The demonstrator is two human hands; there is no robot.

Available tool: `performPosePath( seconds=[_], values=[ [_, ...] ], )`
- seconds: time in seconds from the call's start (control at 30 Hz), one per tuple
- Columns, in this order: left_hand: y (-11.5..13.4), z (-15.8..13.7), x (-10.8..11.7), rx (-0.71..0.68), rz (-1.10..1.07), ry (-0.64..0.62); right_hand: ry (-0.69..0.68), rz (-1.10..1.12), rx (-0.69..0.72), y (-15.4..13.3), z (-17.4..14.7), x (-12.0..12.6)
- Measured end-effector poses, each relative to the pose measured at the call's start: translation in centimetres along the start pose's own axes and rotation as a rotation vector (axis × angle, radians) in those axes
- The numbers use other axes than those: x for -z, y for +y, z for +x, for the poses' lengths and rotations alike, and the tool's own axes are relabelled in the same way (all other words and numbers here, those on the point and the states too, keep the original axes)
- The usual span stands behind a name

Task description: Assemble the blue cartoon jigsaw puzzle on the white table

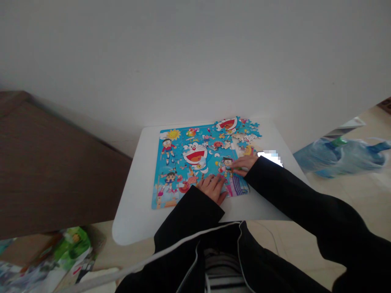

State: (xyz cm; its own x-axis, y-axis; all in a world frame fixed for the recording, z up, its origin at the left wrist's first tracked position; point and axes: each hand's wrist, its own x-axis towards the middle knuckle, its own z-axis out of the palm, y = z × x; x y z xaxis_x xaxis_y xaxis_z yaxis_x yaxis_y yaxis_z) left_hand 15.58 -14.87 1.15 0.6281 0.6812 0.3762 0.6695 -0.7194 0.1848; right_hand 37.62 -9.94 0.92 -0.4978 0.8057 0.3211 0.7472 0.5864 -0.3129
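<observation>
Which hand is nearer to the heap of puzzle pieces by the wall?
Right. The right hand is on the near side of the heap; the left hand is on the puzzle board, further left and closer to the body.

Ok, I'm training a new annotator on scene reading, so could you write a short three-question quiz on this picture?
1. What does the left hand rest on?
2. True or false: the plastic bottles are to the right of the table.
3. Which hand is nearer the pile of loose pieces: a) left, b) right?

Key: 1. The puzzle. 2. True. 3. b, the right hand.
</observation>
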Motion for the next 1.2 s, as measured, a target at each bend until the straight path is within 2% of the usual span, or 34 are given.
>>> performPosePath(
  seconds=[0.23,0.3,0.4,0.5,0.6,0.8,0.97,1.07,1.2],
  values=[
    [1.3,0.8,0.6,0.112,0.045,-0.078,0.307,-0.148,0.108,-2.4,-2.2,-2.2],
    [1.6,0.8,0.5,0.133,0.057,-0.076,0.308,-0.183,0.142,-2.5,-2.3,-2.3],
    [1.8,0.9,0.4,0.161,0.056,-0.076,0.214,-0.228,0.174,-2.5,-2.0,-2.0],
    [2.0,1.0,0.4,0.204,0.059,-0.073,0.135,-0.305,0.05,-3.3,-1.4,-1.9],
    [2.2,1.1,0.5,0.225,0.059,-0.087,0.134,-0.374,-0.091,-4.5,-0.7,-2.1],
    [2.0,1.0,0.3,0.206,0.03,-0.077,0.182,-0.327,-0.217,-6.3,0.2,-1.9],
    [1.9,0.9,0.2,0.195,0.027,-0.064,0.184,-0.299,-0.249,-7.1,0.2,-2.0],
    [1.8,0.8,0.2,0.193,0.015,-0.051,0.219,-0.29,-0.255,-7.1,-0.3,-0.8],
    [1.7,0.7,0.2,0.189,0.011,-0.043,0.244,-0.329,-0.314,-4.8,-1.0,3.9]
  ],
)
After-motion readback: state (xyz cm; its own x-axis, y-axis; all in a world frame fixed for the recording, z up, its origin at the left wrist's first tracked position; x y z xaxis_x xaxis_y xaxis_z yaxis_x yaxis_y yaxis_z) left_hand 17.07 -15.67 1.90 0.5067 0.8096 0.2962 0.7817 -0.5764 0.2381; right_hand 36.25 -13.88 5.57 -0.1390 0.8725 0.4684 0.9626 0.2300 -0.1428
